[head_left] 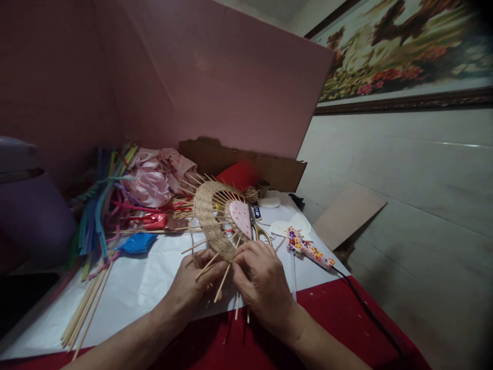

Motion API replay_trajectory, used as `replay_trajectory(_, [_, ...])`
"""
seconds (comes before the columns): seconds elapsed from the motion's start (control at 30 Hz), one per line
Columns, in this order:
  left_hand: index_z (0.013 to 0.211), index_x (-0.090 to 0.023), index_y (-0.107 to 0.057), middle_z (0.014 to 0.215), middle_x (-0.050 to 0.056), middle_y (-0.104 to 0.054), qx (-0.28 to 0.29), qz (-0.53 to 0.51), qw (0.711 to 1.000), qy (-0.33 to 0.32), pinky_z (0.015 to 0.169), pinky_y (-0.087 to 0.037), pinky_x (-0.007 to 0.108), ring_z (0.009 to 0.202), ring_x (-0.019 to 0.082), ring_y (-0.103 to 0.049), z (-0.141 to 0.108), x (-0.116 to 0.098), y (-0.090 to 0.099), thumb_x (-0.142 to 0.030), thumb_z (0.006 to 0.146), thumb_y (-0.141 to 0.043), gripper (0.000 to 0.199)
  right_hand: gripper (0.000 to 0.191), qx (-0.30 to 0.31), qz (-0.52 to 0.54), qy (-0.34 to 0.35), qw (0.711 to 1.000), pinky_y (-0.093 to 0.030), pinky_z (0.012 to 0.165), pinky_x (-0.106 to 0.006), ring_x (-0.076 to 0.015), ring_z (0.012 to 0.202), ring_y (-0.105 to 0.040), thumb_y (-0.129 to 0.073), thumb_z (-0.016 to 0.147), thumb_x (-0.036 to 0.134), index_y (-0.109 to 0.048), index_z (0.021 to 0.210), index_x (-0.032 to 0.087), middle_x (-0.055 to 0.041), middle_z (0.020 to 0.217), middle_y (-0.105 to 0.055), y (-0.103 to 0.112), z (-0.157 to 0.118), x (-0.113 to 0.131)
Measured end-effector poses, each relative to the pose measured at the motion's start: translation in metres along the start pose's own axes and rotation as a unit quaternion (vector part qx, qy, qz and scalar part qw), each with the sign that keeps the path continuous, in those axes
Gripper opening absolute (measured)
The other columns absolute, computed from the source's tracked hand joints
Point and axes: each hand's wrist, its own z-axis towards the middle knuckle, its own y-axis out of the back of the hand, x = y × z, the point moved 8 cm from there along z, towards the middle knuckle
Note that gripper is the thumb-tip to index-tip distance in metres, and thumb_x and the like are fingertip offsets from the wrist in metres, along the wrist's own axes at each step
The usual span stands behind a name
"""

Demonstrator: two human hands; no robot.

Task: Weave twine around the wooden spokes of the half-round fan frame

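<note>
A round frame of thin sticks with a woven twine band [210, 218] is held up over the table, its sticks pointing outward. At its centre is a pink spotted half-round piece [241, 217]. My left hand [198, 280] grips the band's lower edge, fingers partly behind the sticks. Beside it, my right hand [264, 275] pinches the same lower edge, its fingertips close to the left thumb. Gold-handled scissors [262, 235] lie just beyond my right hand.
A flowered glue gun [308, 249] with a black cord lies at right. White cut pieces [302, 225] are behind it. At left are loose sticks [87, 306], a blue packet [137, 243], coloured pipe cleaners [94, 205] and pink cloth [150, 180]. Brown cardboard [285, 177] stands behind.
</note>
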Motion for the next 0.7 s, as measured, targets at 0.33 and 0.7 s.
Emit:
replay_trajectory(0.33, [0.063, -0.015, -0.051, 0.048, -0.003, -0.051, 0.008, 0.015, 1.000, -0.012, 0.038, -0.030, 0.019, 0.037, 0.009, -0.048, 0.0019, 0.0041, 0.0031, -0.036, 0.075, -0.059, 0.025, 0.010, 0.012, -0.009, -0.009, 1.000, -0.036, 0.076, -0.035, -0.0186, 0.082, -0.047, -0.051, 0.077, 0.014, -0.053, 0.068, 0.018, -0.0039, 0.079, -0.056, 0.0007, 0.0008, 0.0010])
replay_trajectory(0.7, [0.064, -0.014, -0.052, 0.048, -0.003, -0.052, -0.005, 0.007, 1.000, 0.010, 0.037, -0.028, 0.019, 0.036, 0.008, -0.046, -0.0001, 0.0027, 0.0019, -0.037, 0.072, -0.062, 0.026, 0.012, 0.006, -0.030, -0.003, 1.000, -0.037, 0.073, -0.034, -0.0184, 0.079, -0.046, -0.050, 0.078, 0.014, -0.051, 0.067, 0.018, -0.0040, 0.077, -0.054, -0.0024, 0.0010, 0.0004])
